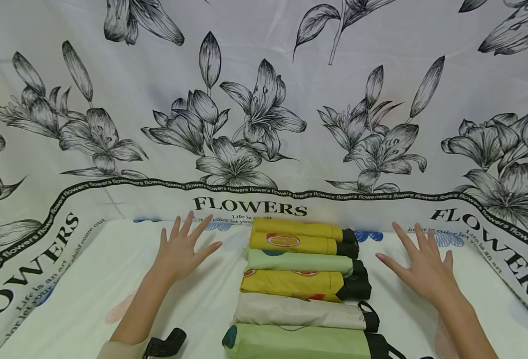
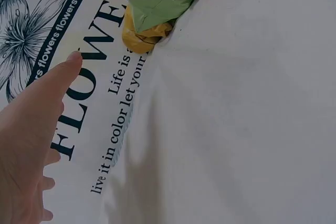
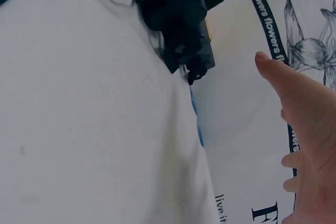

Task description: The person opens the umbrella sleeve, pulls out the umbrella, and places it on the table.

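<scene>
Several folded umbrellas lie side by side in a column between my hands, their black ends toward the right. From far to near come two yellow umbrellas [image 1: 301, 228], a pale green umbrella [image 1: 297, 262], a yellow umbrella [image 1: 290, 285], a beige umbrella [image 1: 290, 310] and a larger green umbrella [image 1: 299, 343]. My left hand [image 1: 178, 254] is spread with straight fingers to the left of the column, touching no umbrella. To the right, my right hand [image 1: 430, 271] is spread likewise, apart from the black ends. Both wrist views show bare fingers holding nothing.
A white sheet [image 1: 201, 314] with pale coloured prints covers the surface. Behind it hangs a white cloth [image 1: 272, 30] with black flower drawings and lettering. A black device [image 1: 167, 344] sits by the left wrist at the bottom edge.
</scene>
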A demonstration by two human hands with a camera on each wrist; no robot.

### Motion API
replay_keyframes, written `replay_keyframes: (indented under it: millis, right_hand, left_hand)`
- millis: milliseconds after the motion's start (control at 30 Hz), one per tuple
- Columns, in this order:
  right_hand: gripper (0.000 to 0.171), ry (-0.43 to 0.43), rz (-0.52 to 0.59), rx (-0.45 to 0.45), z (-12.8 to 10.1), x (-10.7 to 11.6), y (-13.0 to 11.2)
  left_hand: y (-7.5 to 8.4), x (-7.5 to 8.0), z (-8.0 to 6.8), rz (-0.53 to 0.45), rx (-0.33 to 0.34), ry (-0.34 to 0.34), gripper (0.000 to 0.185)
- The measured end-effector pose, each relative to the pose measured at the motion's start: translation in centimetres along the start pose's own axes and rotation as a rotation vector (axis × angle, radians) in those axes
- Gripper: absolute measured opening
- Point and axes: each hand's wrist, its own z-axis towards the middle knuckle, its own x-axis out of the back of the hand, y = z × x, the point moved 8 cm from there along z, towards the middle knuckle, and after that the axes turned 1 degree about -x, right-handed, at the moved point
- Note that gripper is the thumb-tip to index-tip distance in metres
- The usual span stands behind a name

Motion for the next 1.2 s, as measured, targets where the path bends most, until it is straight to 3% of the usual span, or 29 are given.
replay_keyframes:
  millis: [333, 567, 967, 1133, 1200]
  right_hand:
    - [0.093, -0.043, 0.051, 0.064, 2.0, -0.5, -1.5]
    - [0.087, -0.071, 0.170, 0.141, 3.4, -1.1, -2.3]
    - [0.069, -0.101, 0.359, 0.202, 5.3, -2.6, -3.0]
    - [0.064, -0.135, 0.473, 0.210, 6.1, -3.1, -3.1]
    - [0.062, -0.155, 0.521, 0.224, 6.4, -3.4, -3.2]
  left_hand:
    - [1.6, -1.5, 2.0, -0.142, -0.077, -0.027, 0.074]
    - [2.3, -2.9, 3.5, -0.409, -0.127, -0.051, 0.070]
    - [3.7, -4.6, 6.2, -0.741, -0.059, -0.107, 0.061]
    - [4.7, -5.8, 7.2, -0.920, -0.100, -0.179, 0.057]
    - [4.9, -6.3, 7.6, -0.946, -0.106, -0.200, 0.056]
